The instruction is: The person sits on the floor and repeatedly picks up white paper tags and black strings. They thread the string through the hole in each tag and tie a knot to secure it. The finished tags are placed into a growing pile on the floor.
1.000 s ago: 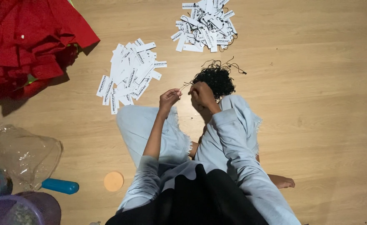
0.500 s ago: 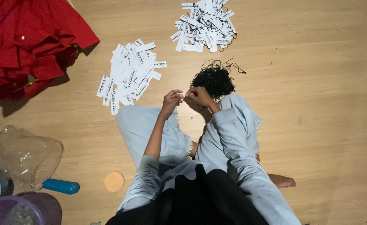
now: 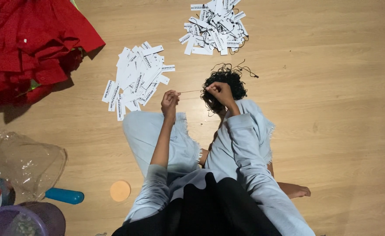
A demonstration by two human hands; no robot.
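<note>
Mid-frame, your left hand (image 3: 170, 99) and right hand (image 3: 219, 90) each pinch one end of a thin cord (image 3: 190, 91); keep it taut, clear of the black cord tangle (image 3: 225, 83).

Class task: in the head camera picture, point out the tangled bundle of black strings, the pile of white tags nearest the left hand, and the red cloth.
bundle of black strings (image 3: 227, 78), head view, upper middle of tangle.
pile of white tags (image 3: 135, 78), head view, pile's middle.
red cloth (image 3: 30, 43), head view, centre folds.

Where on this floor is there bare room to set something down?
Bare wooden floor spans the right side, beyond the black string tangle. A smaller patch lies between the red cloth and the plastic bag. Crowded: around the tag piles.
</note>
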